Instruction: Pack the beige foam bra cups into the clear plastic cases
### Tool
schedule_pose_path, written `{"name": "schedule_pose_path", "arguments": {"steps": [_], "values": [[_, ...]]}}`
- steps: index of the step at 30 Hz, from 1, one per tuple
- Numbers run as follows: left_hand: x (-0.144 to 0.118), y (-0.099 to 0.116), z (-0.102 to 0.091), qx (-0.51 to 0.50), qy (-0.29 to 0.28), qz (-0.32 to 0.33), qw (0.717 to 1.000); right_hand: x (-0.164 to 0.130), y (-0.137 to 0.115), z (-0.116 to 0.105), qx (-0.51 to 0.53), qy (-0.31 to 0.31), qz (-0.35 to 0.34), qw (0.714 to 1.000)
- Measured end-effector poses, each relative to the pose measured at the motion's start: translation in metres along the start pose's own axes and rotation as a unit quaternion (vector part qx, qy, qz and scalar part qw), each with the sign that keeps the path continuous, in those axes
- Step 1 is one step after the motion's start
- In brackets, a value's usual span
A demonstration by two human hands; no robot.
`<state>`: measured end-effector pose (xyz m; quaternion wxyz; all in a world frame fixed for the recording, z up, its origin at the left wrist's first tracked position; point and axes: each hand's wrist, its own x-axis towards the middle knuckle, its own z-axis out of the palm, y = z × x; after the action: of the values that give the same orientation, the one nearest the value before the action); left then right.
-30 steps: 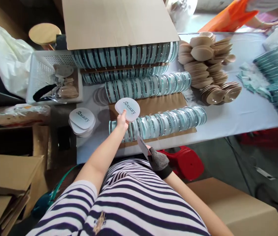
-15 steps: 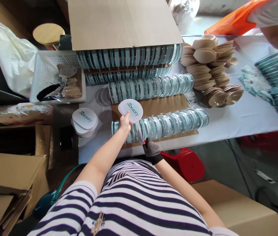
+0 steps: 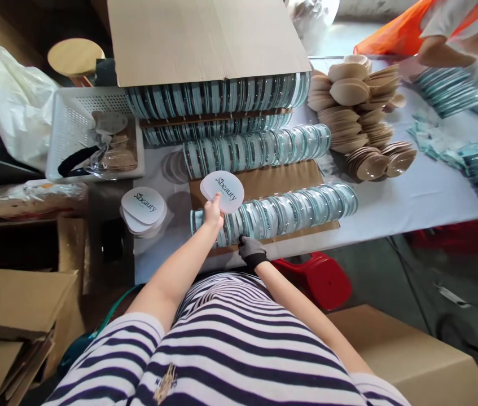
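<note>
Right now the left hand pinches a white "beauty" card stack by its lower edge, above the front row of clear round cases on the tabletop. Gloved right hand presses into that row; fingers curled, probably seating a card, though none is visible. Likely inserting cards case by case; next needs a fresh card peeled off. Spare cards lie left.

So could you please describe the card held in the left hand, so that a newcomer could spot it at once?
Start at the white-covered table and find the nearest row of round clear teal-rimmed cases on brown cardboard. At that row's left end, the bare left hand holds up a white rounded card printed "beauty". Unlike the similar stack of white printed cards lying further left, it is raised.
</note>
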<state>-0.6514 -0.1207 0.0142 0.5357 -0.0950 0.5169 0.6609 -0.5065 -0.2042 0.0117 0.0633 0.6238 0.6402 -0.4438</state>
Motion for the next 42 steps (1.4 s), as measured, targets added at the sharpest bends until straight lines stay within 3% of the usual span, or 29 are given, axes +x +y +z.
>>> {"name": "schedule_pose_path", "arguments": {"steps": [6, 9, 12, 15, 18, 20, 23, 25, 28, 29, 31, 33, 35, 39, 42], "values": [[-0.004, -0.001, 0.004, -0.007, 0.01, 0.024, 1.0, 0.002, -0.004, -0.019, 0.13, -0.039, -0.032, 0.99], [-0.006, -0.003, 0.006, -0.004, 0.009, 0.026, 1.0, 0.008, -0.01, -0.046, 0.149, 0.036, -0.031, 0.988], [-0.017, -0.004, 0.005, -0.002, -0.015, 0.019, 1.0, 0.019, -0.024, -0.075, 0.152, 0.164, -0.058, 0.973], [-0.032, -0.002, 0.002, -0.002, -0.037, 0.009, 0.999, 0.021, -0.043, -0.086, 0.045, 0.243, -0.12, 0.962], [-0.042, -0.001, -0.004, -0.003, -0.034, 0.006, 0.999, 0.013, -0.063, -0.074, -0.088, 0.265, -0.19, 0.941], [-0.044, -0.001, -0.009, 0.002, -0.038, -0.005, 0.999, 0.009, -0.074, -0.062, -0.101, 0.233, -0.225, 0.941], [-0.04, 0.004, -0.014, 0.012, -0.054, -0.026, 0.998, 0.011, -0.08, -0.055, -0.028, 0.181, -0.156, 0.971], [-0.032, 0.013, -0.015, 0.011, -0.05, -0.019, 0.998, 0.005, -0.072, -0.057, -0.003, 0.206, -0.088, 0.975], [-0.012, 0.033, -0.018, 0.003, -0.029, 0.007, 1.0, -0.032, -0.042, -0.053, -0.085, 0.23, -0.075, 0.967], [-0.005, 0.039, -0.019, 0.002, -0.023, 0.013, 1.0, -0.049, -0.031, -0.048, -0.13, 0.209, -0.085, 0.966], [0.007, 0.046, -0.023, 0.004, -0.016, 0.017, 1.0, -0.08, -0.014, -0.033, -0.207, 0.108, -0.102, 0.967], [0.015, 0.048, -0.028, 0.008, -0.014, 0.015, 1.0, -0.096, -0.011, -0.018, -0.251, 0.022, -0.096, 0.963], [0.018, 0.046, -0.032, 0.01, -0.012, 0.015, 1.0, -0.092, -0.021, -0.006, -0.26, -0.007, -0.083, 0.962], [0.019, 0.042, -0.035, 0.01, -0.009, 0.015, 1.0, -0.05, -0.055, 0.004, -0.242, 0.026, -0.062, 0.968], [0.02, 0.042, -0.035, 0.004, -0.002, 0.013, 1.0, -0.03, -0.064, 0.007, -0.237, 0.047, -0.043, 0.969]]}}
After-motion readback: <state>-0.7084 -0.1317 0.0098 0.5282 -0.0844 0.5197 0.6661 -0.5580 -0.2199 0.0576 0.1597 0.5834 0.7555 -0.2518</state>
